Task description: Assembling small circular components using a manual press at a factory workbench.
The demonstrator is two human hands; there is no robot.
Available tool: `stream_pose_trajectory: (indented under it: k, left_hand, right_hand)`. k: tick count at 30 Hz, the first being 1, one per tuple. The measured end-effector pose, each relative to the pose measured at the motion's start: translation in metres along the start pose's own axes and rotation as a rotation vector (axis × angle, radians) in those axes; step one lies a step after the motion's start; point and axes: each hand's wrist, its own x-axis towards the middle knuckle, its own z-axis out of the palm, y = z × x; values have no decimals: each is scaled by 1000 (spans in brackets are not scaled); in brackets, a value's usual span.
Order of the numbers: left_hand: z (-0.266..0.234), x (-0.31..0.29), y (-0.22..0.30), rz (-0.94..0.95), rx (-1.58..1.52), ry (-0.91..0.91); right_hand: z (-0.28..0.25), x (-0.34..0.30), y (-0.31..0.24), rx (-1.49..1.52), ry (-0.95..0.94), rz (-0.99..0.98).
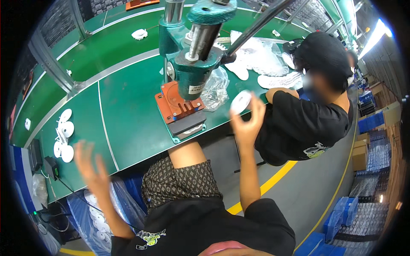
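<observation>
My right hand [250, 123] pinches a white round plastic part [240, 102] above the table's front edge, to the right of a green hand press [192, 72]. My left hand [92, 170] is raised over the front edge on the left, smeared by motion, its fingers stretched out with nothing in them. Just beyond it lies a small group of white round parts [67, 129]. Below the press ram sits an orange fixture [171, 102] with a dark block [186, 124] in front. Behind the press lies a clear plastic bag [217, 90] of small pieces.
The press's long lever [260, 27] slants up to the right. A co-worker in a black cap [320, 55] sits close on my right, near white parts and plastic bags [262, 55]. A conveyor [111, 42] runs behind. A blue-lined bin [92, 217] of white parts stands below left.
</observation>
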Motion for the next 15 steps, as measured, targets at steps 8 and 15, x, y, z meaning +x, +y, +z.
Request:
stream_pose_trajectory:
  k: [8,15]
  left_hand:
    - [-20,-16,-164,-90,341,-188]
    - [-10,-10,-113,76,176,44]
  right_hand:
    - [35,90,143,-41,-122,145]
    - [47,90,143,-379,-154,-36]
